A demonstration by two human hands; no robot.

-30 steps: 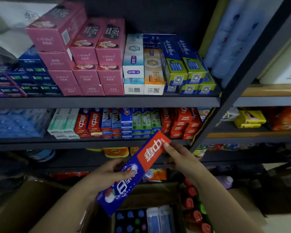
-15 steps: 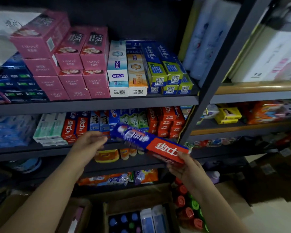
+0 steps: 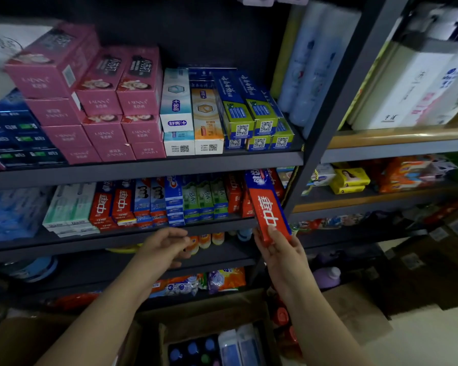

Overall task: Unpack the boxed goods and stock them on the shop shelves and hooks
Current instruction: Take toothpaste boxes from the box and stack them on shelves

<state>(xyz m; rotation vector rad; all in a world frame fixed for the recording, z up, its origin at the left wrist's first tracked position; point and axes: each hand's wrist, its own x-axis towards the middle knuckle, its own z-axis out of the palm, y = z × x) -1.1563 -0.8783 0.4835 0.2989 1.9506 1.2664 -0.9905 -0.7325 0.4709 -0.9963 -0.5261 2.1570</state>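
Toothpaste box [image 3: 269, 207]: long carton, red near end with white characters, blue far end. Position: right of centre in the frame, standing on its narrow edge, far end inside the middle shelf [image 3: 143, 233] among the red cartons at the row's right end, near end projecting past the shelf edge.

Right hand [image 3: 280, 249]: grips the red near end, thumb on the top face, fingers curled beneath.

Left hand [image 3: 164, 247]: centre of frame, just below the shelf edge, fingers loosely curled, holding nothing, apart from the box.

Cardboard carton [image 3: 214, 339]: bottom centre, open, bottles inside.
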